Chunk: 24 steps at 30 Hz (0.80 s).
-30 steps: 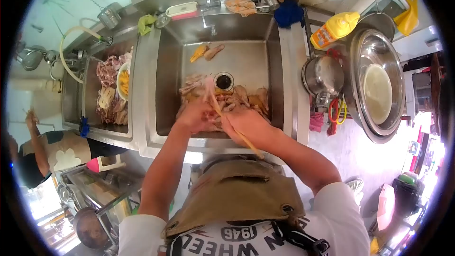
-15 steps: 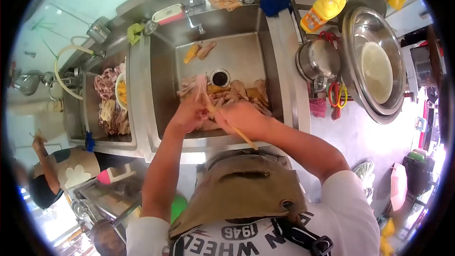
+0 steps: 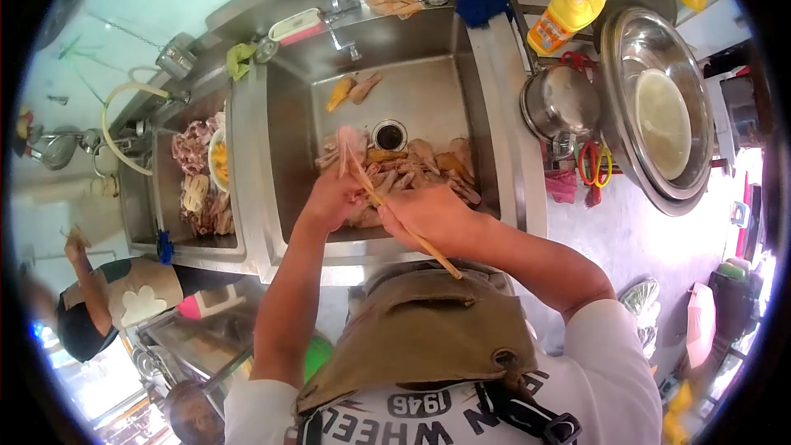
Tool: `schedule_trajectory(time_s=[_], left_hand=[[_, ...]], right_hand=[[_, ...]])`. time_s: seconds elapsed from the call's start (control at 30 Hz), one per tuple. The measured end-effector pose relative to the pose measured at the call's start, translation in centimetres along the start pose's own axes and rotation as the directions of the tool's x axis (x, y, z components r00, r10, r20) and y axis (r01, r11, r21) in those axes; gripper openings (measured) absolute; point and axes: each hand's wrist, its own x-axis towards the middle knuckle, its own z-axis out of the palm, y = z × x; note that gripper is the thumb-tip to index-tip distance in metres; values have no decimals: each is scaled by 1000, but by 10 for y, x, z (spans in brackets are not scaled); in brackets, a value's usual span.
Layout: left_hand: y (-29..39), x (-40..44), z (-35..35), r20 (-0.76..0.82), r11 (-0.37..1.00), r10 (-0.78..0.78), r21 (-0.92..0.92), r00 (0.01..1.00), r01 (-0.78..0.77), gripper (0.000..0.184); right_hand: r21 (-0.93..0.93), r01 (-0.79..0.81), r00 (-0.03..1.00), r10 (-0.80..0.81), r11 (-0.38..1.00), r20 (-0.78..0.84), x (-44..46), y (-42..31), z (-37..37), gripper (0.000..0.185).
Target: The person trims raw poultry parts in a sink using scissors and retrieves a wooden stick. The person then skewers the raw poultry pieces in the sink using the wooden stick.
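Over the near part of a steel sink [image 3: 292, 82], my two hands work close together. My left hand [image 3: 331, 196] is closed around a pale pink, stringy piece of raw meat [image 3: 351, 142] that sticks up past the fingers; its exact kind is unclear. In my right hand [image 3: 430, 216], closed as well, is a thin wooden stick [image 3: 438, 255]. Its near end points toward my body, and its far end meets the meat at my left hand. Below lie raw poultry pieces [image 3: 424, 156], partly hidden by my hands. A yellow piece [image 3: 339, 94] and a pale drumstick-like piece [image 3: 365, 87] rest beyond the drain [image 3: 389, 135].
A left-hand basin [image 3: 169, 189] holds raw meat and a white bowl [image 3: 217, 148] of yellow pieces. Large steel bowls [image 3: 610, 107], a pot [image 3: 563, 103] and a yellow bottle [image 3: 568, 16] stand right of the sink. Another person [image 3: 99, 305] is at the far left.
The stick's near end has come slightly closer to my body. Both hands keep nearly the same place and grip. The whole view has shifted a little.
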Motion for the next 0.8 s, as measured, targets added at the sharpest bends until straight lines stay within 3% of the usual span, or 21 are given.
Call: schedule_trajectory(time_s=[0.1, 0.17, 0.23, 0.3, 0.4, 0.47, 0.5, 0.53, 0.6, 0.7, 0.73, 0.8], left_hand=[[8, -8, 15, -60, 984, -25, -177, 998, 14, 37], [9, -8, 18, -45, 994, 106, -36, 993, -108, 33], [7, -10, 16, -47, 988, 105, -110, 993, -109, 29], [-2, -2, 7, -41, 924, -24, -383, 999, 6, 24], [-18, 14, 6, -179, 941, -60, -338, 982, -4, 19], [-11, 7, 12, -166, 998, 58, 25, 984, -55, 20], [-14, 5, 16, 145, 711, 385, 584, 912, -393, 22], [-17, 2, 20, 427, 62, 631, 805, 648, -590, 24], [-19, -1, 28, 275, 361, 645, 713, 713, -601, 24], [-28, 5, 14, 23, 815, 360, 478, 933, -327, 28], [-30, 5, 9, 110, 561, 498, 715, 860, -416, 28], [-22, 7, 6, 78, 499, 316, 834, 945, -235, 54]], right_hand=[[-58, 63, 997, -60, 996, 45, -3, 6, 6, 26], [-43, 61, 996, -58, 997, 64, 0, 3, 4, 24], [-67, 99, 990, -91, 993, 111, 5, -3, 0, 21], [-135, 180, 971, -154, 974, 184, 11, -9, -7, 17], [-301, 178, 955, -90, 937, 283, 15, -4, 17, 12], [-352, 130, 940, -1, 927, 342, 25, 7, 27, 13], [-376, 108, 926, 45, 920, 375, 28, 13, 33, 13], [-361, 81, 948, 41, 929, 316, 29, 21, 37, 13], [-316, 44, 977, 25, 948, 210, 35, 42, 43, 14], [-301, 247, 941, -302, 921, -152, 37, 77, 41, 16], [-269, 222, 960, -258, 937, -109, 40, 80, 40, 17], [-217, 139, 987, -152, 966, -44, 44, 83, 36, 18]])
